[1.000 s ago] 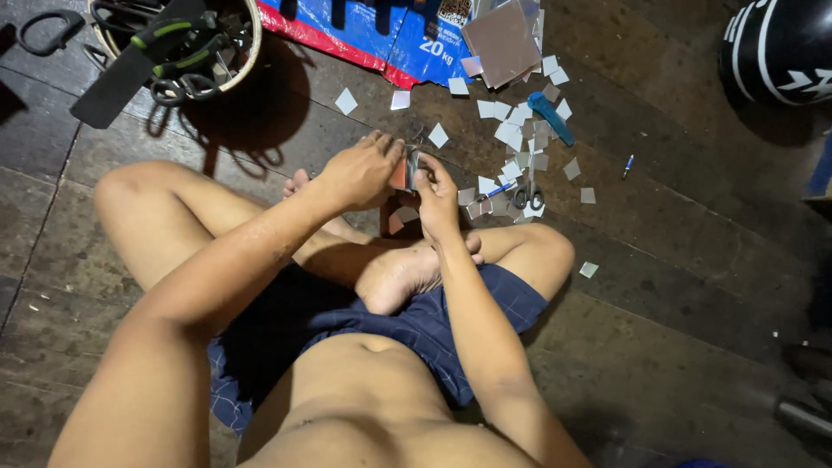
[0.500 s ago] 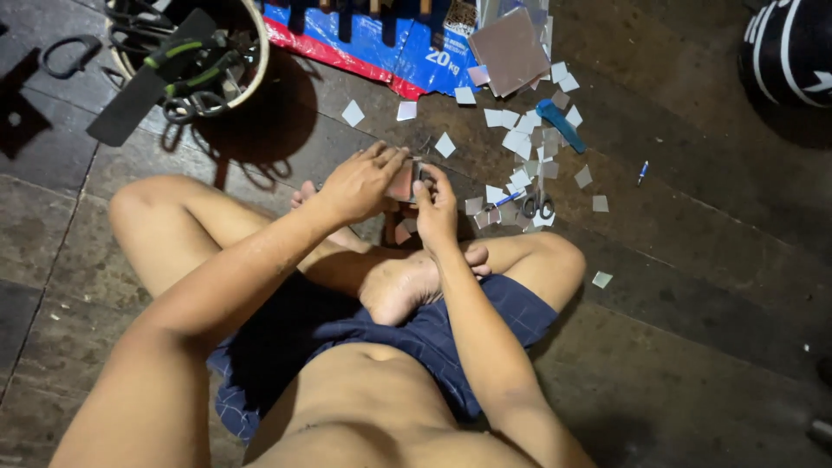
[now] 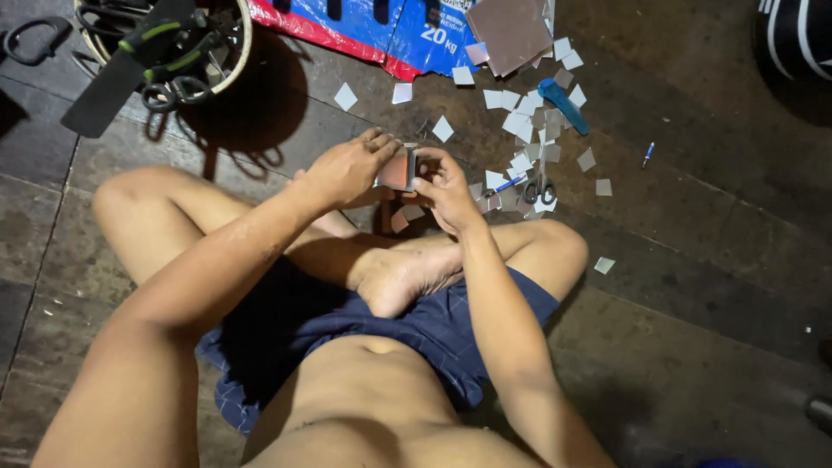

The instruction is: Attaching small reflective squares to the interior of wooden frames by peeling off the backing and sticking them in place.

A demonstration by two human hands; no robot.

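Small square piece (image 3: 397, 170) pinched btwn both hands, left hand (image 3: 348, 168) & right hand (image 3: 444, 187); prob. mirror.

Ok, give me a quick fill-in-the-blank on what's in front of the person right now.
1. The left hand and right hand hold a small square piece between ____ hands.
2. The scissors lie on the floor among the cut ____.
3. The utility knife near the scattered squares has a ____ handle.

Missing words: both; squares; blue

package: blue sack (image 3: 407, 30) | red edge, white print | flat on floor, top centre
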